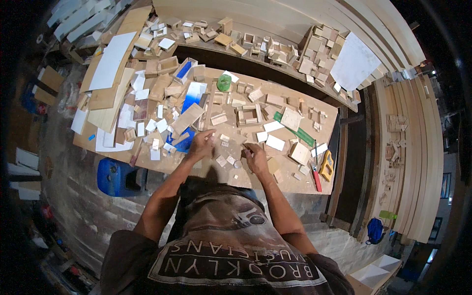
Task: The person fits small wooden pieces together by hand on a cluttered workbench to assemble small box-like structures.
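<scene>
Over the near middle of the workbench (162, 164), my left hand (200, 146) is closed, thumb and fingers pinched together. Something pale may sit at its fingertips, too small to name. My right hand (256, 159) has its fingers curled together, and what they hold, if anything, is hidden. Between the two hands lie small wooden blocks (224, 138), more little wood pieces (221, 160) and a small round disc (238, 164). A long wooden piece (187, 121) lies just beyond my left hand. Past my right hand are white rectangular pieces (275, 142) and a wooden box shape (299, 153).
A yellow-handled tool (327, 166) and a red-handled tool (316, 180) lie at the right edge. A green container (224, 82) stands farther back. Wooden box frames (249, 114) and offcuts crowd the bench. A loaded shelf (231, 56) runs behind; a blue plastic stool (112, 177) stands below left.
</scene>
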`<state>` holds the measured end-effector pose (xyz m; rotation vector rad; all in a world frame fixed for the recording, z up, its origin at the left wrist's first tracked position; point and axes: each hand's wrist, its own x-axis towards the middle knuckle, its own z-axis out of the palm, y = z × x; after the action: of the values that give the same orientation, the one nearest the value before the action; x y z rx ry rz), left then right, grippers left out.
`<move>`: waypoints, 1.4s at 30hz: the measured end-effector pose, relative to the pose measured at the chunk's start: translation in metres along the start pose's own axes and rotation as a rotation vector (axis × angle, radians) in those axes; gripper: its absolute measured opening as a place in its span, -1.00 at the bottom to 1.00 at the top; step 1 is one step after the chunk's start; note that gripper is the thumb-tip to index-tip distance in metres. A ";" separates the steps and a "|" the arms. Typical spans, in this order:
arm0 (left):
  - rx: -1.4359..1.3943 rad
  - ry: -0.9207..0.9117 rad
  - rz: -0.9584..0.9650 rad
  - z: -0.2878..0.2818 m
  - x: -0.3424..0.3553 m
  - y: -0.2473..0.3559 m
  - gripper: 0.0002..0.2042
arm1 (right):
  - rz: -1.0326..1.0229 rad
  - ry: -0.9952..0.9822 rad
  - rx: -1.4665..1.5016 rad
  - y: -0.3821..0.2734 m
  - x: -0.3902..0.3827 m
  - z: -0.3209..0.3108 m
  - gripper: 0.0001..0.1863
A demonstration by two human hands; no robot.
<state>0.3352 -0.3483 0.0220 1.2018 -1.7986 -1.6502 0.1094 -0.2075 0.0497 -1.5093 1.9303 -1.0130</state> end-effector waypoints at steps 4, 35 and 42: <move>-0.540 -0.097 -0.257 -0.013 -0.021 -0.008 -0.62 | -0.202 -0.237 -0.138 -0.010 0.040 0.022 -0.63; -0.912 -0.060 -0.260 0.001 -0.036 0.027 -0.56 | -0.006 -0.164 0.263 -0.062 0.034 0.014 -0.53; -0.814 0.020 -0.268 -0.025 -0.042 0.032 -0.57 | -0.002 -0.383 -0.210 -0.013 0.001 0.016 -0.53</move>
<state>0.3671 -0.3311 0.0681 1.0681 -0.7893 -2.1811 0.1292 -0.2139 0.0505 -1.6761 1.7975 -0.4839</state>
